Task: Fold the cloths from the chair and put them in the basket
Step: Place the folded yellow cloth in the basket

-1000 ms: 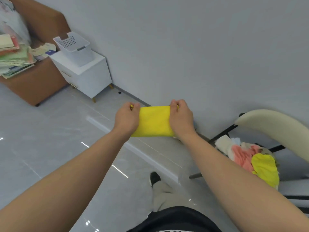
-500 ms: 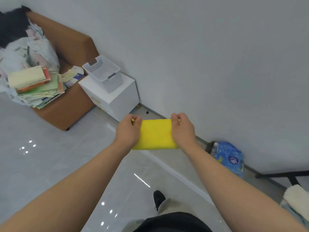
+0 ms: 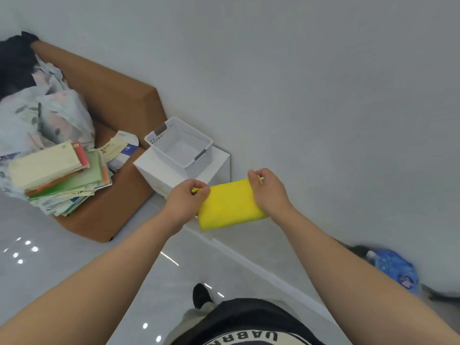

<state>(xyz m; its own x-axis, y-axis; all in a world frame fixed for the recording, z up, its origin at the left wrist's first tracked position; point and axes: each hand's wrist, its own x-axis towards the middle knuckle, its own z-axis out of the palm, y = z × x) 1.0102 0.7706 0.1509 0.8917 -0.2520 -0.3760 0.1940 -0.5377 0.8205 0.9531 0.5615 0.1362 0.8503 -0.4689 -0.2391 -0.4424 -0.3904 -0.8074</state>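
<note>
Cloth — yellow, folded — hangs in the air near the white basket; left grip and right grip each pinch one upper corner.

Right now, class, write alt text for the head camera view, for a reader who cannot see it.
The left hand and right hand pinch the top corners of a folded yellow cloth held in the air. Beyond it a white basket sits on a white cabinet beside a brown sofa piled with papers.
</note>
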